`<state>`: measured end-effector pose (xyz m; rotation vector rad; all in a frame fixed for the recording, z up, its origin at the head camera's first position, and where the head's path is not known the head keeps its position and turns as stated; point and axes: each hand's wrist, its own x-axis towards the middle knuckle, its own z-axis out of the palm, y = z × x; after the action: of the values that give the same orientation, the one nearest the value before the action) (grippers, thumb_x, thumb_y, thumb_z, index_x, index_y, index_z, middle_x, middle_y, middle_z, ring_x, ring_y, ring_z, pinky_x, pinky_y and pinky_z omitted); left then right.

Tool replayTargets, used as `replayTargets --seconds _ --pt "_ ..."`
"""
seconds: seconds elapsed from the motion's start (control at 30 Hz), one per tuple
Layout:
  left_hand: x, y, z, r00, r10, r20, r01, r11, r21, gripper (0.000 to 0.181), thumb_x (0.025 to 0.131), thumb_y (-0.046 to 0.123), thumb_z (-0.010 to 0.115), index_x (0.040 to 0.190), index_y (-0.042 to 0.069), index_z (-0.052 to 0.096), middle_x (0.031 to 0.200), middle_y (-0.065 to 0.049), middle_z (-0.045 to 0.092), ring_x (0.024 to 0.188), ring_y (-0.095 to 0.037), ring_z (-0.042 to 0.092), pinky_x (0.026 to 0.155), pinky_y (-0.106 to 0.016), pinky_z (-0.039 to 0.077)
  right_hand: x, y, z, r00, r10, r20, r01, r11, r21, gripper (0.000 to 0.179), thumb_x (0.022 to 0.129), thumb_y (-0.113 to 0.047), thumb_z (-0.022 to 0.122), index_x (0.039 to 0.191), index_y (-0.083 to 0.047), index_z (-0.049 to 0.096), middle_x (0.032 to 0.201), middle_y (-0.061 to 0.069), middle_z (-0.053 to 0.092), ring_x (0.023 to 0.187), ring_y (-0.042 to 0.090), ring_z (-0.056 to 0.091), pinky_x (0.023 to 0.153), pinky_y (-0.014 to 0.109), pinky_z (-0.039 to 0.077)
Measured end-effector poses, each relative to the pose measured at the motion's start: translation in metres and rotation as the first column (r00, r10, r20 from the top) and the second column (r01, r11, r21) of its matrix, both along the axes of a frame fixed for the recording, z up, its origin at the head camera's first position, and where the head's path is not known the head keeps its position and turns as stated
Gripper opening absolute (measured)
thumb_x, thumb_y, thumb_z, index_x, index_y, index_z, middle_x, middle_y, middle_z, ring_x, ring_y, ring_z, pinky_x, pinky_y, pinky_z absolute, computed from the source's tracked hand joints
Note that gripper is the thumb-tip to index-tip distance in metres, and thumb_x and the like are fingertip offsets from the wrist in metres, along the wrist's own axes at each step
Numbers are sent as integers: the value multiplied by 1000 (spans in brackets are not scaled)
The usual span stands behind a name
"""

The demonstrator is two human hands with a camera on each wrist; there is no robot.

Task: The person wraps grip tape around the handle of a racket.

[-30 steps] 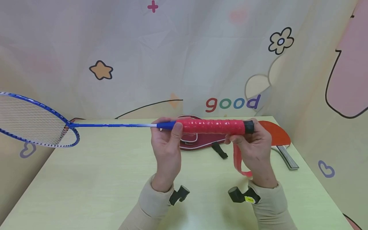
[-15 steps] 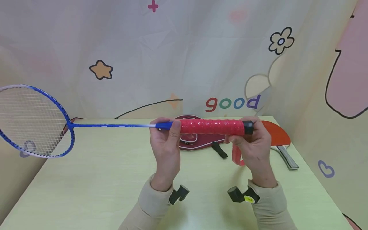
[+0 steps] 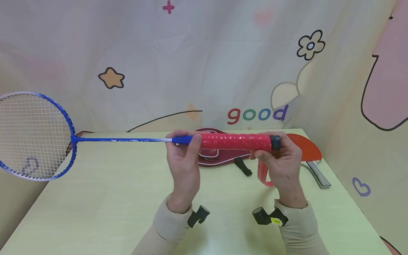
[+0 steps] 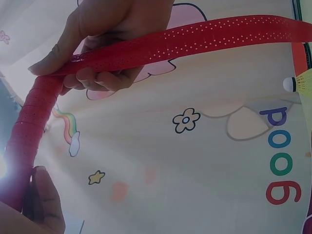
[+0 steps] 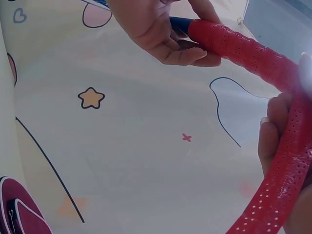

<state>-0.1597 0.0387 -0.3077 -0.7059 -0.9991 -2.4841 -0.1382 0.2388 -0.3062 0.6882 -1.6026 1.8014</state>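
Holding a blue badminton racket [image 3: 146,140] level above the smooth, pale surface [image 3: 111,198].
The left hand [image 3: 185,168] grips the slim blue cone [image 3: 181,140] beside the ridged red handle [image 3: 237,141]; the right hand [image 3: 287,166] grips its black-capped end with glossy, perforated tape [image 4: 219,36] hanging in a curl. Behind: a white-edged maroon bag [image 3: 227,157], a rounded orange paddle [image 3: 304,147].

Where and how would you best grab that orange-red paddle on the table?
Probably by its grey handle, coming from the near right: it is slim, uncovered and points that way, while the right hand hides part of the wide blade.
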Motion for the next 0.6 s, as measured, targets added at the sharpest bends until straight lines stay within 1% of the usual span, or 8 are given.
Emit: replayTargets --seconds 0.07,0.13,0.23,0.33,0.37,0.43,0.53,0.6 --pt "0 1 0 1000 -5 -4 5 1000 3 39 92 18 69 113 9 37 103 -5 54 104 -20 56 94 -31 51 1 0 1 1000 0 1 0 1000 -8 30 85 -10 75 111 0 64 96 8 69 75 19 71 75 27 58" --pt "0 1 0 1000 -17 -25 17 1000 5 36 93 15 67 113 9 37 105 -7 58 106 -23 58 95 -34 51 1 0 1 1000 0 -6 0 1000 -13 30 85 -11 75 109 2 64 93 9 69 74 19 71 75 27 58" --pt "-1 1 0 997 -40 -68 41 999 3 28 94 3 57 113 9 37 108 -11 63 107 -30 62 99 -40 49 -1 0 1 1000 -19 -5 19 1000 -14 30 84 -14 76 106 2 64 89 9 69 73 19 70 73 26 58" --pt "-1 1 0 994 -54 -100 53 999 -5 26 94 -3 50 113 9 37 110 -13 66 109 -34 61 100 -43 47 -1 0 0 999 -40 12 40 999 -14 30 84 -14 77 105 3 63 86 8 70 72 20 70 73 26 58" --pt "-1 1 -1 993 -52 -104 51 999 -9 25 96 -2 50 113 9 37 110 -13 65 109 -34 61 101 -43 47 -1 0 0 998 -54 19 54 999 -7 29 84 -14 76 105 3 64 86 8 70 72 20 70 74 27 58" --pt "-1 0 -1 994 -36 -103 34 999 -20 25 97 2 54 114 9 36 111 -13 65 112 -34 59 100 -42 47 -1 0 0 998 -60 22 60 998 6 28 85 -8 74 106 6 63 85 9 71 71 22 70 76 28 58" --pt "-1 0 0 995 -4 -97 1 999 -38 31 96 10 61 115 9 36 113 -13 64 114 -34 57 100 -40 47 -1 2 0 998 -67 6 67 996 50 24 86 -1 71 108 7 62 85 8 71 71 22 70 77 29 58" --pt "0 0 0 996 11 -90 -15 999 -47 33 95 13 62 115 9 36 113 -13 63 115 -33 56 100 -39 47 -2 3 0 999 -49 -14 50 997 67 25 87 2 70 109 9 61 85 8 72 71 21 70 77 28 58"
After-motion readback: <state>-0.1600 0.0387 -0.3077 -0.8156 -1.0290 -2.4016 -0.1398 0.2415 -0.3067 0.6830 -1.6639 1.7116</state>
